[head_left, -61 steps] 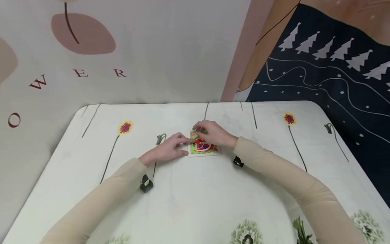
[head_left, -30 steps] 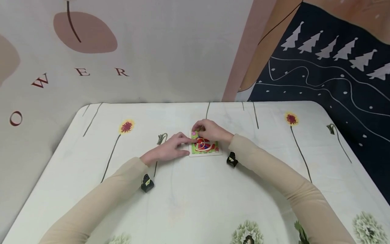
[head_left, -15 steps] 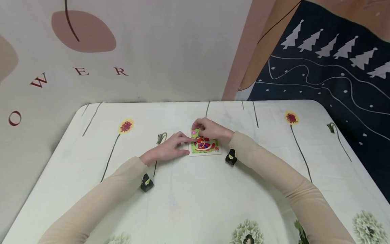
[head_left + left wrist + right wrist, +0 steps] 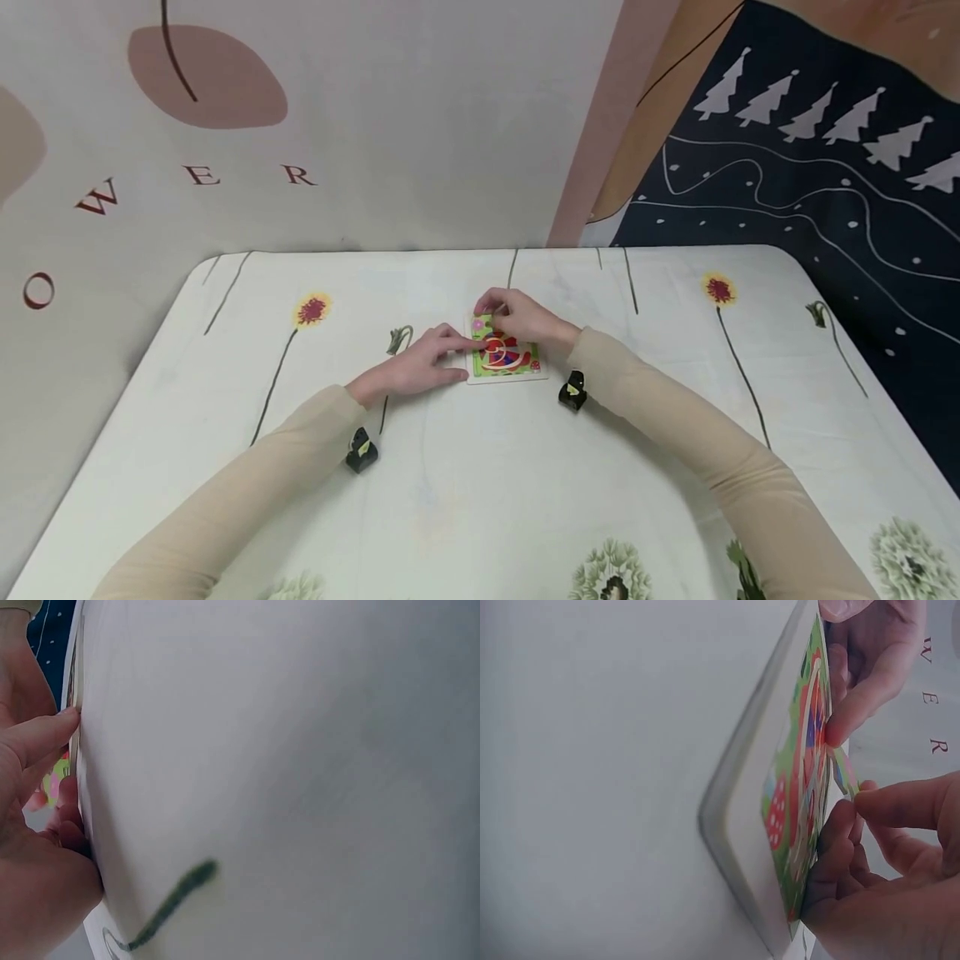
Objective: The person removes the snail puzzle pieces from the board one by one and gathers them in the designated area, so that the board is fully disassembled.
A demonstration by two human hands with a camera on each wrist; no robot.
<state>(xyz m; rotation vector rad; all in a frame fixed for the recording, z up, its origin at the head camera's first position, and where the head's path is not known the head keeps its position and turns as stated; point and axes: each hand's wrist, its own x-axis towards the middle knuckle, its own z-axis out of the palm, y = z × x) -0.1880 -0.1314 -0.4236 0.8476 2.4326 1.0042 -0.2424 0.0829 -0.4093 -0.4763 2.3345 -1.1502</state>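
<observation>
Flower-printed white bench (image 4: 465, 483) below, and it's the left hand (image 4: 422, 363), forefinger and thumb spread, forefinger touching the bright picture board (image 4: 507, 360) to its right! Across the board from it, the right hand (image 4: 522, 319) pinches a small coloured piece (image 4: 844, 772); beyond both hands, a lettered backdrop (image 4: 420, 125).

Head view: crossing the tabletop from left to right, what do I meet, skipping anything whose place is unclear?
Yellow-and-red printed flower, person's left hand, white-bordered board with a colourful picture, rightmost small black device, second yellow-and-red printed flower, drooping green printed bud.
</observation>
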